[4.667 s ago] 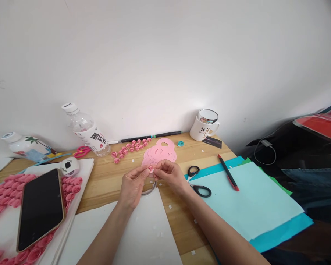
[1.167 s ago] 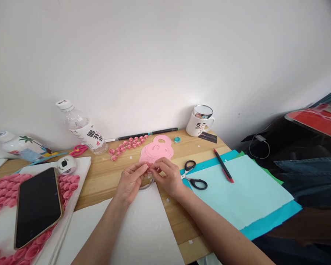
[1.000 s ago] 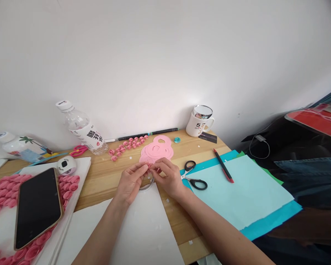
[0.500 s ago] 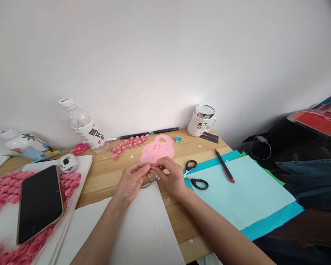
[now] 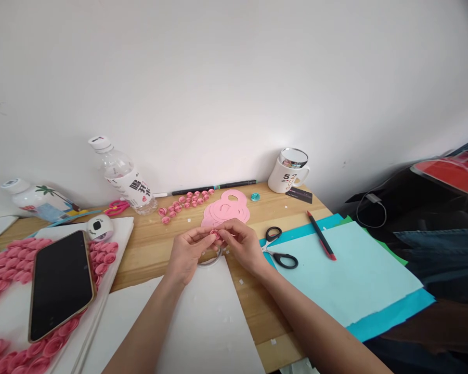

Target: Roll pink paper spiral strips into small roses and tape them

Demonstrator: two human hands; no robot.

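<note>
Between the fingertips of both hands is a small pink paper rose (image 5: pixel 216 235), a rolled coil facing up. My left hand (image 5: pixel 187 250) pinches it from the left, and my right hand (image 5: pixel 239 243) grips it from the right. Just under the hands lies a roll of tape (image 5: pixel 210 264), partly hidden by them, at the top of a white sheet (image 5: pixel 206 317). Beyond the fingers is a pile of pink paper cut-outs (image 5: pixel 226 209). Several finished pink paper roses (image 5: pixel 187 201) stand in rows to its left, and one teal paper coil (image 5: pixel 255 197) lies to its right.
Scissors (image 5: pixel 278 246) lie right of my hands, beside light blue paper (image 5: pixel 347 275) with a pen (image 5: pixel 320 235) on it. A mug (image 5: pixel 286 175) and a bottle (image 5: pixel 130 182) stand by the wall. At left, a phone (image 5: pixel 62 285) rests on a board of pink roses (image 5: pixel 49 350).
The pink paper rose shows wider and more face-up between the fingers, and the right fingers have shifted around it. The whole view has moved slightly.
</note>
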